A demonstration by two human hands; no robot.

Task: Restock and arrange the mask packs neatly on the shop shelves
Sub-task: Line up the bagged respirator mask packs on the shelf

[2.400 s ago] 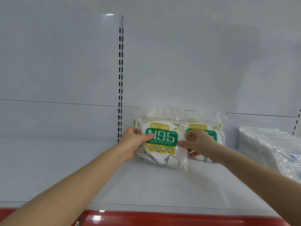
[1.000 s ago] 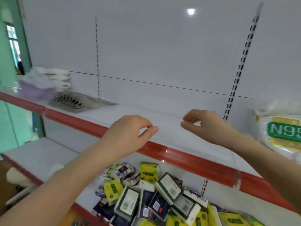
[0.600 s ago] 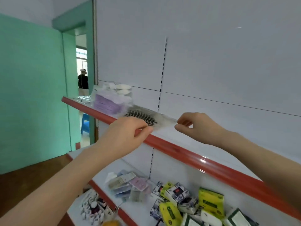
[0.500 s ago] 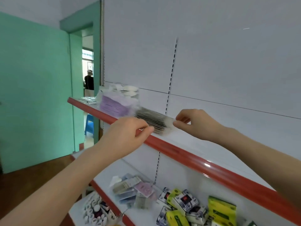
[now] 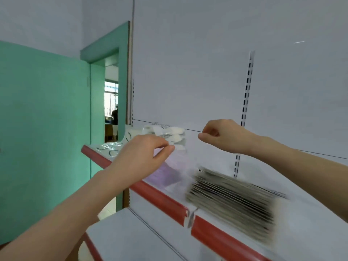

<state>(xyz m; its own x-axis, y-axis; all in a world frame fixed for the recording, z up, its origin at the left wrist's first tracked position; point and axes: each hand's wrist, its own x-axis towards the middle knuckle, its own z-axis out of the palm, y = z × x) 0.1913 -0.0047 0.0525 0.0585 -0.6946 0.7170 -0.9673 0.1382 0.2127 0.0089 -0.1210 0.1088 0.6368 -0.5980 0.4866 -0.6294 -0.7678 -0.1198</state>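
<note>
My left hand (image 5: 145, 155) hovers in front of the top shelf (image 5: 162, 200), fingers loosely curled and holding nothing. Its thumb tip lies in front of a stack of white mask packs (image 5: 172, 135) at the back of the shelf. A purple mask pack (image 5: 170, 173) lies below that stack, partly hidden by my left hand. My right hand (image 5: 222, 136) hangs above the shelf further right, also loosely curled and empty. A blurred stack of dark grey mask packs (image 5: 231, 200) lies flat on the shelf under my right forearm.
The shelf has a red front edge with a joint (image 5: 190, 217). More clear-wrapped packs (image 5: 109, 147) lie at its left end. A lower white shelf (image 5: 131, 238) sits below. A green wall and open doorway (image 5: 111, 110) are on the left, with a person far beyond.
The view swung left from the N95 packs, which both hands let go of. Both hands are empty and have closed in on the purple, white and grey packs.
</note>
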